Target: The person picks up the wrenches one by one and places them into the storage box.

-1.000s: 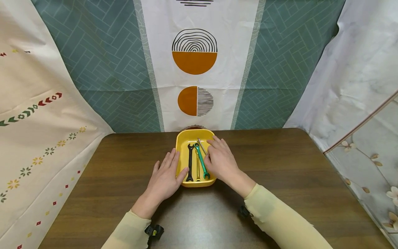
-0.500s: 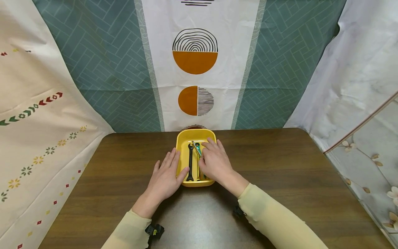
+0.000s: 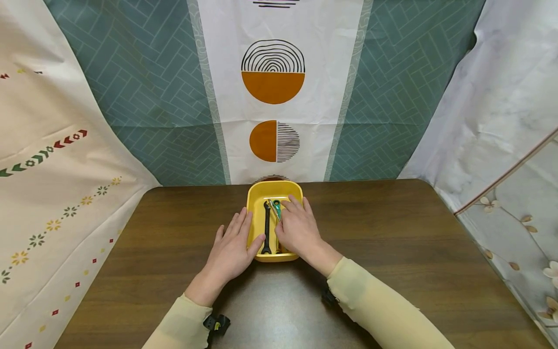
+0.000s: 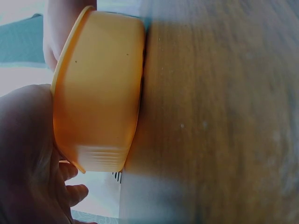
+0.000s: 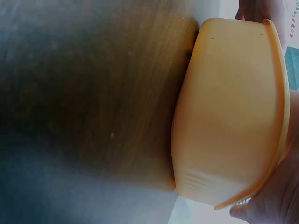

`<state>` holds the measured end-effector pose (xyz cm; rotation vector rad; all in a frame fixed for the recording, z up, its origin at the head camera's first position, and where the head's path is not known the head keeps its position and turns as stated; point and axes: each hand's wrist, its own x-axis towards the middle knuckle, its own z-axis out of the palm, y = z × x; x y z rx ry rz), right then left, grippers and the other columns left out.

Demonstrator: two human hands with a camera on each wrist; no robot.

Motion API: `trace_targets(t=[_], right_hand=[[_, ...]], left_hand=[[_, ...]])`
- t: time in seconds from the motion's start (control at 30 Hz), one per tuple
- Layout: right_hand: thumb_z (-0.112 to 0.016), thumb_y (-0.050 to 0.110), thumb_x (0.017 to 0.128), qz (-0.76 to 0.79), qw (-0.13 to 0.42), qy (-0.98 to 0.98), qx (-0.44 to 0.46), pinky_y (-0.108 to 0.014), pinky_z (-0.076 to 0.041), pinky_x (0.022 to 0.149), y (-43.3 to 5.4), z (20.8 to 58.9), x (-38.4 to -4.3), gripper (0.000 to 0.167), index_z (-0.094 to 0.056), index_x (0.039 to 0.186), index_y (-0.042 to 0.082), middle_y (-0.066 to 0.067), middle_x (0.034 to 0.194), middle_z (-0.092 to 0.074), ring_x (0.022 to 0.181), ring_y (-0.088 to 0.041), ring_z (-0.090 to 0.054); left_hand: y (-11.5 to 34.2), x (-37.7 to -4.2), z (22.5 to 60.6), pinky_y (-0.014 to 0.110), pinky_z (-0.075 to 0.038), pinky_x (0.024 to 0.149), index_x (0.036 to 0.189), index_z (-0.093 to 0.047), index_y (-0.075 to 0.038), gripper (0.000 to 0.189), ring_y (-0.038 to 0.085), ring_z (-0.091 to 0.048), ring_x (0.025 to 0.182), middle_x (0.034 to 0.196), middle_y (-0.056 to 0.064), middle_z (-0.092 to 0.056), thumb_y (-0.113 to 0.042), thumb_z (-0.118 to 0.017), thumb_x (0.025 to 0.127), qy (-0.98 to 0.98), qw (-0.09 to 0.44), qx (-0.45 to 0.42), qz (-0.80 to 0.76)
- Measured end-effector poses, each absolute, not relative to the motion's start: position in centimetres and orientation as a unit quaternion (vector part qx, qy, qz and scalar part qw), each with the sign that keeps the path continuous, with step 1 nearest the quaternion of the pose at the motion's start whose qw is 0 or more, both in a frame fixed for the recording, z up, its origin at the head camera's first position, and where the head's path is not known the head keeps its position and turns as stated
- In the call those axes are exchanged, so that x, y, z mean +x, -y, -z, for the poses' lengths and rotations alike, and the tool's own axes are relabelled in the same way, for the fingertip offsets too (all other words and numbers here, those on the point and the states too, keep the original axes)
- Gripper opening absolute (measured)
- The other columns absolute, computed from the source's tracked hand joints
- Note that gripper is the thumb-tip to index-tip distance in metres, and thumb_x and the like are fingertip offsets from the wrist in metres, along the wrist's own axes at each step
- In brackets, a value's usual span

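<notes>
In the head view a yellow tray (image 3: 274, 258) holds several tools. My right hand (image 3: 300, 231) reaches over its right rim and pinches a slim silver tool (image 3: 274, 208) between thumb and fingers, low in the tray. Beneath it lies a green wrench (image 3: 277, 202), mostly covered by that hand. A black open-ended wrench (image 3: 267, 228) lies lengthwise on the left. Only a sliver of a yellow wrench shows beside it. My left hand (image 3: 232, 248) rests on the left rim, fingers straight. Both wrist views show the tray's outer wall (image 4: 98, 88), with the tools hidden.
The tray stands at the far edge of a brown wooden table (image 3: 183, 218). Behind it hangs a patterned cloth (image 3: 274, 131), close to the tray's back. More cloth (image 3: 488, 121) hangs on both sides. Dark wrist devices (image 3: 216, 324) sit under the sleeves.
My right hand has moved left and slightly lower with the silver tool, which now lies across the green wrench. The left hand and tray have stayed put.
</notes>
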<state>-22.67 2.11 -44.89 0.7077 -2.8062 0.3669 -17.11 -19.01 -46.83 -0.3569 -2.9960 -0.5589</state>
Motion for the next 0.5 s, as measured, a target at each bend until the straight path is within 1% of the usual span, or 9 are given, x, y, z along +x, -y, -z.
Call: trace_targets(t=[0.13,0.2,0.4,0.5], right_hand=[[-0.066,0.02,0.103,-0.112,0.106,0.959,0.238,-0.064,-0.022,0.131,-1.81,44.99,-22.77,0.02,-0.077,0.098,0.004,-0.015,0.152,-0.066,0.158,-0.037,-0.043],[-0.066,0.02,0.103,-0.104,0.101,0.961,0.237,-0.064,-0.022,0.131,-1.68,45.02,-22.79,0.021,-0.079,0.103,0.003,-0.015,0.153,-0.065,0.158,-0.036,-0.042],[-0.067,0.023,0.105,-0.078,0.08,0.966,0.235,-0.064,-0.02,0.131,-1.39,45.04,-22.86,0.023,-0.08,0.106,0.003,-0.014,0.154,-0.064,0.16,-0.036,-0.04],[-0.066,0.025,0.106,-0.059,0.066,0.969,0.229,-0.063,-0.017,0.132,-1.25,45.06,-22.95,0.027,-0.08,0.112,0.003,-0.013,0.156,-0.063,0.161,-0.034,-0.038]], left_hand=[[19.01,-17.11,46.84,0.075,-0.022,0.126,0.175,-0.025,-0.002,0.086,0.04,-0.023,0.167,0.183,0.016,-0.02,-0.059,-0.048,0.115,0.976,0.038,-0.116,0.182],[19.02,-17.1,46.85,0.075,-0.023,0.126,0.175,-0.025,-0.002,0.086,0.04,-0.023,0.167,0.183,0.015,-0.02,-0.059,-0.048,0.115,0.976,0.039,-0.117,0.182],[19.03,-17.07,46.89,0.075,-0.023,0.126,0.175,-0.025,-0.002,0.086,0.04,-0.023,0.167,0.183,0.015,-0.019,-0.059,-0.048,0.115,0.976,0.04,-0.117,0.18],[18.99,-17.06,46.86,0.075,-0.023,0.125,0.175,-0.025,-0.002,0.086,0.04,-0.023,0.167,0.183,0.015,-0.019,-0.059,-0.047,0.115,0.975,0.04,-0.117,0.182]])
